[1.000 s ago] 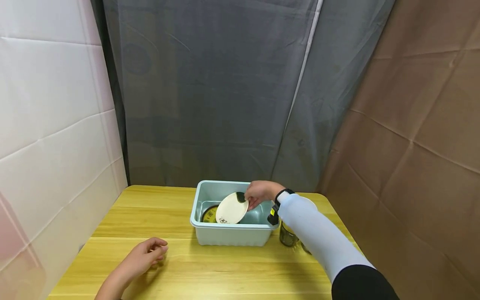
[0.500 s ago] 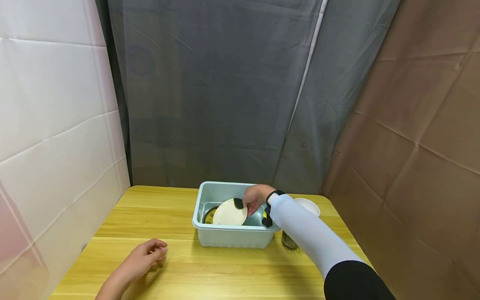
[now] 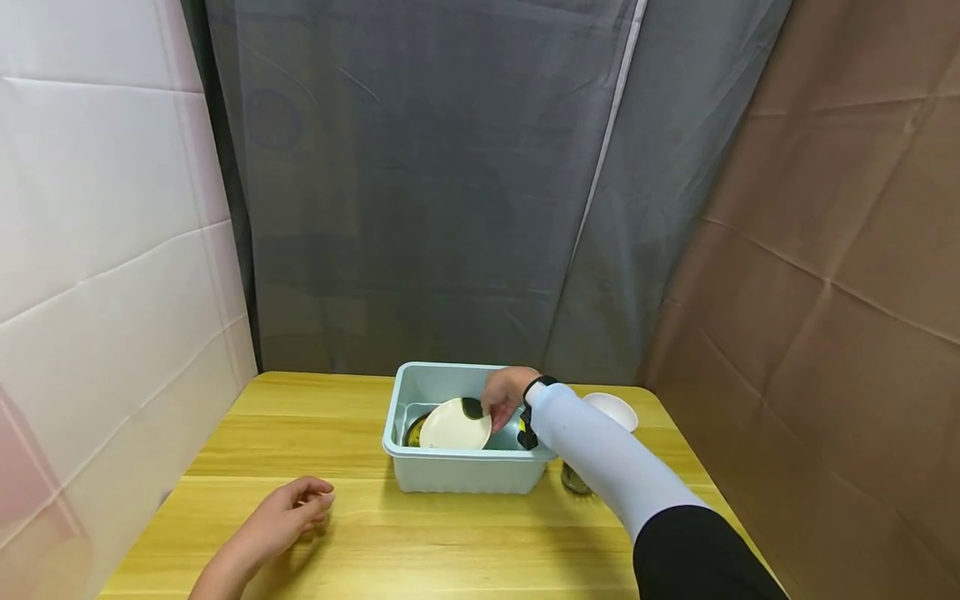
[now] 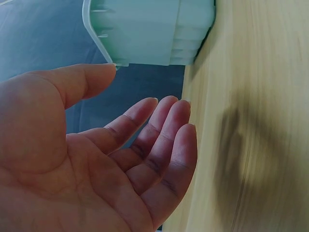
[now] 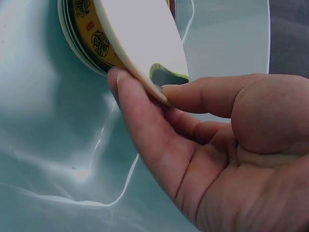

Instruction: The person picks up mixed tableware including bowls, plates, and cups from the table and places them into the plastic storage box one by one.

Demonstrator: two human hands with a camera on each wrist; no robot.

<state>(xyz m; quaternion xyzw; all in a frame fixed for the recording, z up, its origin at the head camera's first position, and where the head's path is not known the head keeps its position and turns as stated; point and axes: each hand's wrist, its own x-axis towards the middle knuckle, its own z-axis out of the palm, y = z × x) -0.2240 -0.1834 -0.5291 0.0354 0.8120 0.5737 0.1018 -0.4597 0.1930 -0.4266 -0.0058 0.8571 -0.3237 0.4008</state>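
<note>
Pinching a white round plate (image 3: 453, 425) by its edge with my right grip (image 3: 506, 396), thumb on the face and fingers behind the rim. There's a dark green patch (image 5: 166, 76) on it just by my thumb. The plate reaches out left of that grip, tilted, inside a pale blue plastic bin (image 3: 468, 473), and the grip itself is down between the bin's walls too. Also in the bin, left of the grip and partly behind the plate, is a round yellow-and-black printed piece (image 5: 99, 43); can't tell if it's a plate or a lid, or if the two are touching. Outside the bin, right of the grip, there's a white dish (image 3: 613, 410), and closer to me a dark glass (image 3: 576, 481) partly covered by my pale sleeve (image 3: 600, 450). Black strap (image 3: 542, 383) round the wrist, right behind the grip. As for my left grip (image 3: 281, 517), it's just relaxed, fingers loosely bent, left of the right one and nearer me, its shadow on the wooden worktop (image 3: 420, 542).
</note>
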